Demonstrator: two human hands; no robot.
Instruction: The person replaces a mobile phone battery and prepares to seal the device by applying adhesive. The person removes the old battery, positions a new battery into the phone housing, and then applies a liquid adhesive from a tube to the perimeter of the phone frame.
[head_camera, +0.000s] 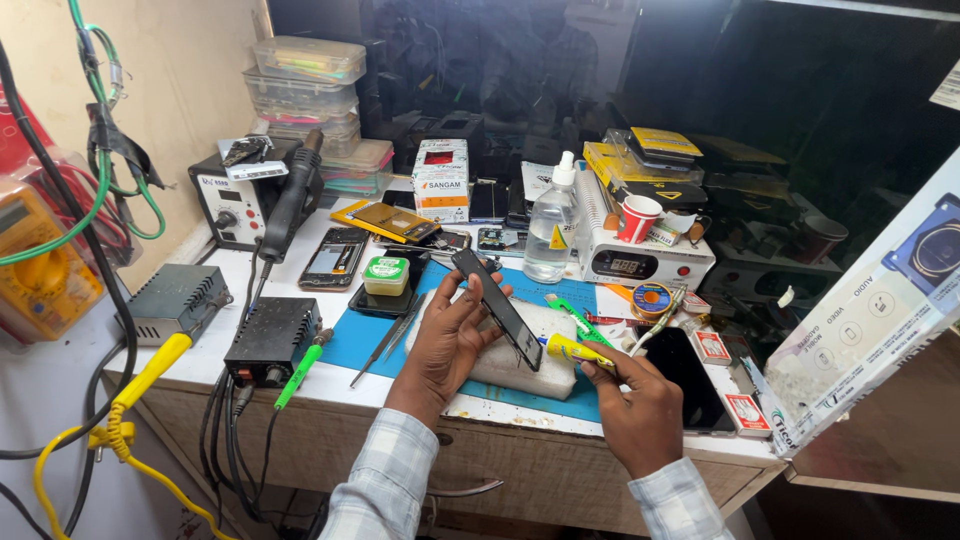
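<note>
Head camera looked down on a cluttered bench: the left hand (447, 345) gripped a dark phone (497, 308), tilted on edge over a white foam block (515, 362), while the right hand (640, 408) closed its fingers round a yellow-handled tool (575, 350) just beside the phone.

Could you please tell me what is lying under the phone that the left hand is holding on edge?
A white block lies under the phone, on a blue mat. The left hand hides the block's left end; its underside cannot be seen.

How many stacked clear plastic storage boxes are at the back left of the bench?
3 clear boxes, stacked one atop another behind the hot-air station; more may be hidden beneath or behind.
</note>
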